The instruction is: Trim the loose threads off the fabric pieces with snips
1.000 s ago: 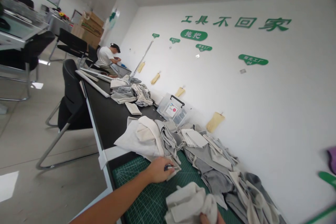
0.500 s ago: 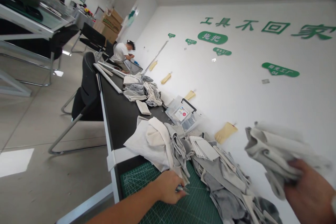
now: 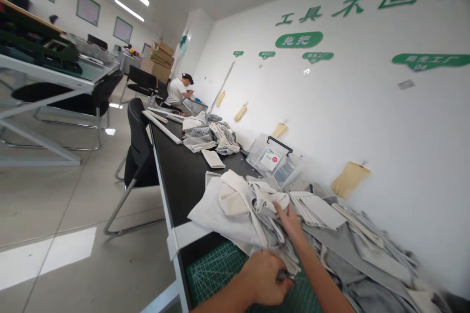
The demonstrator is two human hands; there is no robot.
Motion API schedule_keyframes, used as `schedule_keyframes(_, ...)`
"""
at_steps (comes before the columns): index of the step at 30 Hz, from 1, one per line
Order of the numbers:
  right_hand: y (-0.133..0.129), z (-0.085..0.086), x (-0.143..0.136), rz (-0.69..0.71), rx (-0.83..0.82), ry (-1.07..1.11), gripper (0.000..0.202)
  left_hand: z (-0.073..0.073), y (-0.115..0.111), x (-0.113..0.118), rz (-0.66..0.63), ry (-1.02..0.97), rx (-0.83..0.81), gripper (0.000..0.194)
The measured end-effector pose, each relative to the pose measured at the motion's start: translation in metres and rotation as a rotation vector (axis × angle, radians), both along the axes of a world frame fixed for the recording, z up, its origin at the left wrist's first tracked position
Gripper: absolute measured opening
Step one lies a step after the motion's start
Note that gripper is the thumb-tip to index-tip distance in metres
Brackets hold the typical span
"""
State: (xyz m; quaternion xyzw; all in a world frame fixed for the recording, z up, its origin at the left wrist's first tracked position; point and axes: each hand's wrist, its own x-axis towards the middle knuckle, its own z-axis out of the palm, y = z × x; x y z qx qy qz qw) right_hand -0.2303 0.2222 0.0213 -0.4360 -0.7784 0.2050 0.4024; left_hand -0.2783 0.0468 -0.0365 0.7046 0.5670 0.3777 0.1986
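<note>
My left hand is closed over the green cutting mat, around a small metal tool whose tip pokes out; its kind I cannot make out. Farther up, my right hand presses its fingers on a bundle of grey and white cloth. That bundle lies against a white and cream cloth heap at the mat's far edge. To the right spreads a long pile of grey cloths, with a striped piece on top.
Behind the cloth stands a clear plastic box with a black handle. Farther along the black table are another cloth pile and white tubes. A chair stands left; a seated person is beyond.
My right hand has moved left from the wall side, bringing the cloth bundle onto the heap. My left hand stays closed low over the mat. The view has shifted.
</note>
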Motion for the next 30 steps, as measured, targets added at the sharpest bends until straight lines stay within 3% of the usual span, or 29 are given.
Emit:
schedule_keyframes(4, 0.012, 0.025, 0.039, -0.040, 0.056, -0.061, 0.063, 0.002, -0.001, 0.001, 0.058, 0.037, 0.025, 0.033)
schedule_keyframes(7, 0.002, 0.024, 0.080, -0.099, 0.097, -0.103, 0.058, 0.002, -0.003, 0.001, 0.059, 0.048, 0.040, 0.034)
schedule_keyframes(9, -0.011, 0.007, 0.116, -0.129, 0.100, -0.138, 0.056, 0.002, -0.004, 0.002, 0.070, 0.063, 0.049, 0.034)
schedule_keyframes(12, -0.027, -0.037, 0.175, -0.135, 0.054, -0.188, 0.051, 0.003, -0.005, 0.003, 0.089, 0.079, 0.063, 0.032)
schedule_keyframes(14, -0.033, -0.066, 0.208, -0.065, 0.025, -0.233, 0.052, 0.003, -0.006, 0.004, 0.089, 0.082, 0.071, 0.032)
schedule_keyframes(16, -0.037, -0.084, 0.227, -0.004, 0.002, -0.260, 0.053, 0.004, -0.007, 0.005, 0.077, 0.084, 0.077, 0.032)
schedule_keyframes(18, -0.040, -0.090, 0.233, 0.013, 0.005, -0.264, 0.054, 0.004, -0.008, 0.006, 0.063, 0.086, 0.079, 0.033)
schedule_keyframes(25, -0.041, -0.084, 0.226, -0.035, 0.079, -0.388, 0.051, 0.007, -0.014, 0.006, 0.021, 0.107, 0.088, 0.032)
schedule_keyframes(30, -0.030, -0.081, 0.223, -0.152, 0.371, -0.520, 0.044, 0.007, -0.011, 0.006, 0.011, 0.126, 0.078, 0.030)
